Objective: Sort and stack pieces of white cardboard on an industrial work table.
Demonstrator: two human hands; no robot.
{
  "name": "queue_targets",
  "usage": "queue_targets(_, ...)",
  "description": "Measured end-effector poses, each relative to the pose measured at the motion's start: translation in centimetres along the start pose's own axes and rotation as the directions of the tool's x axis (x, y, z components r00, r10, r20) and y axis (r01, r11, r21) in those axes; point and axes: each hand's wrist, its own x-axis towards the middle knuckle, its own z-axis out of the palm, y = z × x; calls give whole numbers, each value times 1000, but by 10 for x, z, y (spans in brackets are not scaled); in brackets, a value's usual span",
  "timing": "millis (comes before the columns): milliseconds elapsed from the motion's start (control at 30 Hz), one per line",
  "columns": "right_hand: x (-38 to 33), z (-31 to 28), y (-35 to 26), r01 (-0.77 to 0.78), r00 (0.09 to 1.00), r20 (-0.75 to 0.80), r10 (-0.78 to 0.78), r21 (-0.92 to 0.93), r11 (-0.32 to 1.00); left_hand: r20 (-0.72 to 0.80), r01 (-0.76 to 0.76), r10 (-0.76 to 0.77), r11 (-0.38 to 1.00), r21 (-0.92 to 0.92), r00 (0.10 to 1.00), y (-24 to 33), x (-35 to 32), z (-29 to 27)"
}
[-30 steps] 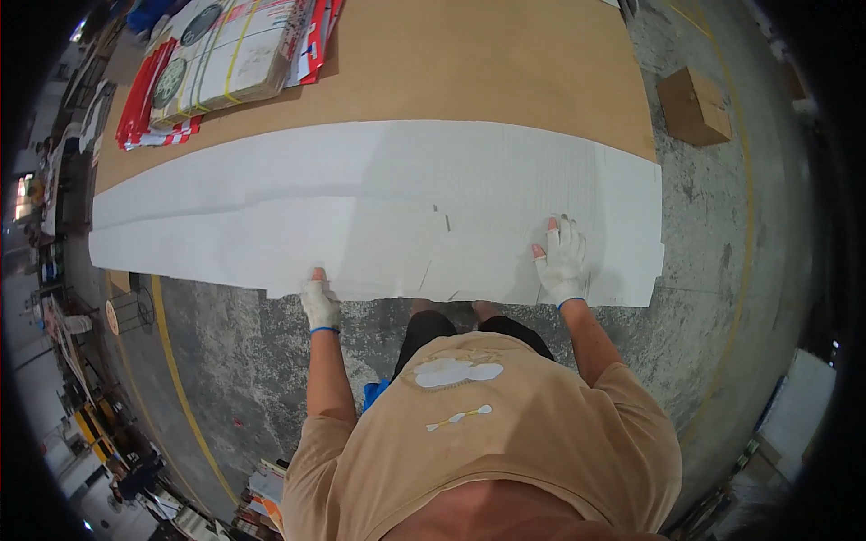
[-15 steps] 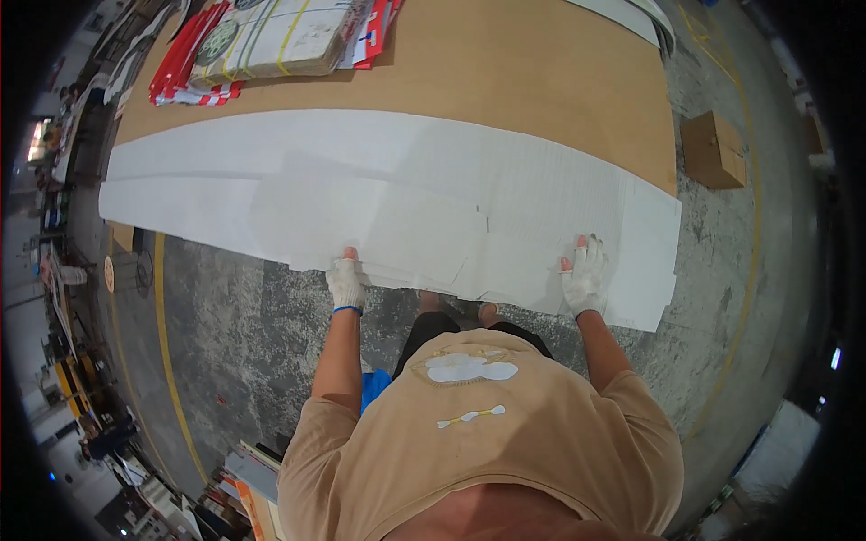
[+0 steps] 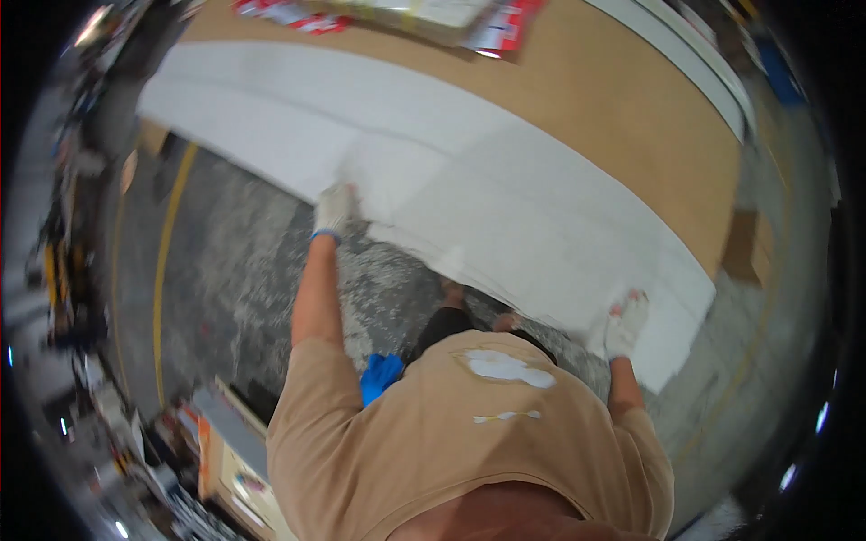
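Observation:
A long white sheet, which looks like cardboard, lies along the near side of a brown board surface. Its near edge is ragged, with what look like layers showing. My left hand, in a white knit glove with a blue cuff, is at the sheet's near edge, left of the middle. Its fingers are smeared by motion, so its grip does not show. Toward the sheet's right end, my right hand rests on top in a similar glove, fingers stretched out and bare fingertips showing. Nothing is seen in that hand.
A tied bundle with red and white pieces sits on the far part of the brown surface. White curved strips lie at its far right. A cardboard box stands on the floor, right. Flat panels lean behind left.
The view has turned, so the sheet slants down to the right. My left hand appears farther along the edge, away from me; my right appears lower and farther right.

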Motion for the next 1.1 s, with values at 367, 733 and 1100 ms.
queue_targets(367,8,-24,-25,1,999,45,6,-147,989,-58,-53,52,999,-4,997,-19,-2,-7)
queue_targets(733,9,-30,-29,-40,996,87,36,41,998,-18,-56,53,963,-264,998,-14,-19,-17)
queue_targets(1100,8,-31,-18,-23,991,130,29,-49,999,226,267,-156,338,-903,962,-5,37,-13)
